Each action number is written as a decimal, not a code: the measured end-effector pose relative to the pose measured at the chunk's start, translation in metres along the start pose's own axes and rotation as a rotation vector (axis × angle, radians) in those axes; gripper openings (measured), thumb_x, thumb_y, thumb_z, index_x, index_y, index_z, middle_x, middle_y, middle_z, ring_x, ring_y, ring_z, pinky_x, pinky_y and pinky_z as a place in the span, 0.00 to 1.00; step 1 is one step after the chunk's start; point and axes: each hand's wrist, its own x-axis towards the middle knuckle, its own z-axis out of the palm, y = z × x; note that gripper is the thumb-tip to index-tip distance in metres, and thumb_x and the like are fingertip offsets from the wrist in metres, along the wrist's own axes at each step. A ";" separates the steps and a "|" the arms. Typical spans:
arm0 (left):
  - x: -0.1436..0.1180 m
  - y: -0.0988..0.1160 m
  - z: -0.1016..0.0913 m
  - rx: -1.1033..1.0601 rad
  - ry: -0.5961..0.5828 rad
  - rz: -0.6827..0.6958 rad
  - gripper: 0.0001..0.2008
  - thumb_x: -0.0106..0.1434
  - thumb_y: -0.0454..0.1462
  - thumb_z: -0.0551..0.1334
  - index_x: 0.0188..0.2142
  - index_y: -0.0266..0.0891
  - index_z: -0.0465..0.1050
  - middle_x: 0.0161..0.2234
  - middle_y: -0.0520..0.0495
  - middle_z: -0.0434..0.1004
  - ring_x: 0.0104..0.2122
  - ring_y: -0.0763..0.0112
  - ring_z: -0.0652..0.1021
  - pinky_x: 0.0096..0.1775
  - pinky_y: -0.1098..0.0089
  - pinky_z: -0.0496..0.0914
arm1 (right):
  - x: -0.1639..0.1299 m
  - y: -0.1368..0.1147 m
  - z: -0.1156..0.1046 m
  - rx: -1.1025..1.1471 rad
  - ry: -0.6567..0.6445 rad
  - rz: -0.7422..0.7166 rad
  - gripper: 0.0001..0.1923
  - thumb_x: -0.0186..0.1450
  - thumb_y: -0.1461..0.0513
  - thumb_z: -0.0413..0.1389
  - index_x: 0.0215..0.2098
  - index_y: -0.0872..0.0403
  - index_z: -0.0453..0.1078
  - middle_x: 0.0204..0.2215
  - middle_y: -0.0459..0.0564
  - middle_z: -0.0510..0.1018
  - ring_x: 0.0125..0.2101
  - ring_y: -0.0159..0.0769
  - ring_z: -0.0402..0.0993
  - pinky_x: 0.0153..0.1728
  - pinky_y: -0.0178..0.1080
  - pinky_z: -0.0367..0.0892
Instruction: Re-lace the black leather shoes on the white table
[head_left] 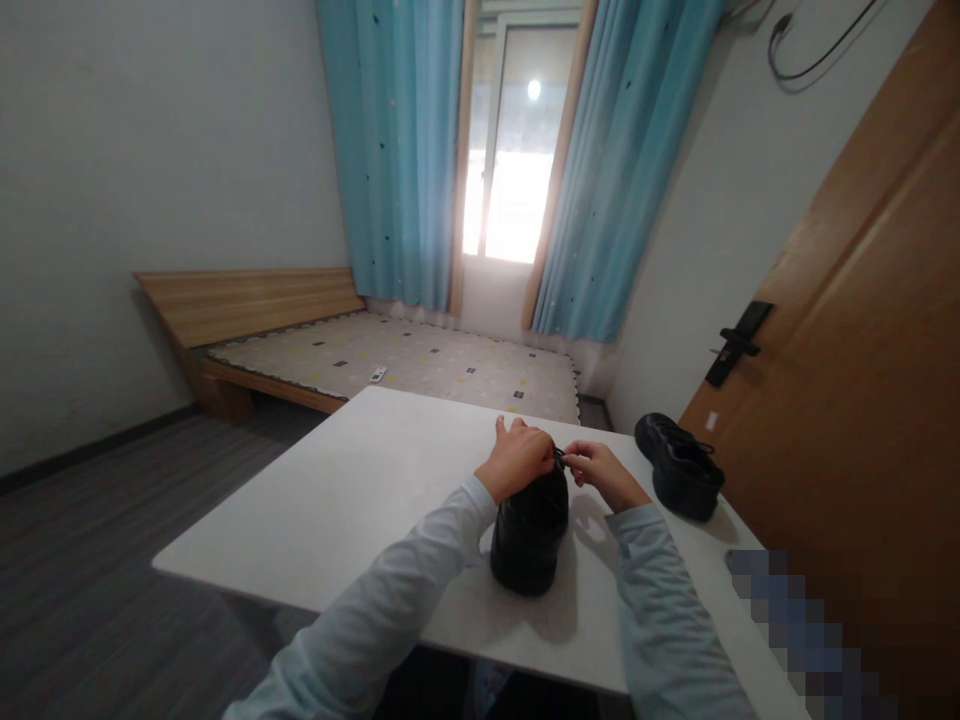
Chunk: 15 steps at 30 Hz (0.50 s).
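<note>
A black lace-up shoe (529, 540) rests upright on the white table, its heel end toward me. My left hand (519, 458) lies over the front of this shoe, with some fingers raised and the thumb side closed at the laces. Coming in from the right, my right hand (596, 470) pinches a black shoelace (559, 457) between thumb and fingers, close to the left hand. The shoe's toe and part of its lacing are hidden by the left hand.
A second black shoe (682, 470) stands at the right edge of the white table (337, 500). Behind the table is a bed (420, 365) with a small white remote-like object (377, 375) on it. A brown door (847, 330) is close on the right; a blurred patch covers the lower right.
</note>
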 end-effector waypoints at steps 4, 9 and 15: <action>-0.002 -0.005 -0.006 -0.005 0.064 0.015 0.06 0.58 0.39 0.59 0.32 0.40 0.73 0.34 0.46 0.77 0.43 0.57 0.71 0.52 0.40 0.51 | -0.004 -0.007 0.004 0.215 0.003 0.055 0.10 0.48 0.58 0.58 0.19 0.56 0.64 0.15 0.40 0.63 0.17 0.24 0.57 0.18 0.30 0.54; -0.003 -0.019 -0.021 -0.128 0.114 -0.009 0.08 0.61 0.39 0.57 0.34 0.39 0.72 0.35 0.45 0.77 0.39 0.62 0.74 0.47 0.57 0.64 | -0.010 -0.016 0.001 0.380 0.027 0.015 0.12 0.48 0.57 0.61 0.22 0.55 0.66 0.20 0.42 0.66 0.21 0.26 0.60 0.21 0.31 0.57; -0.006 -0.053 -0.029 -0.467 0.227 -0.029 0.09 0.62 0.39 0.53 0.32 0.37 0.69 0.32 0.47 0.77 0.32 0.70 0.75 0.37 0.70 0.68 | -0.013 -0.019 -0.008 0.340 0.069 -0.092 0.14 0.46 0.55 0.62 0.26 0.53 0.67 0.24 0.45 0.69 0.26 0.30 0.65 0.27 0.34 0.63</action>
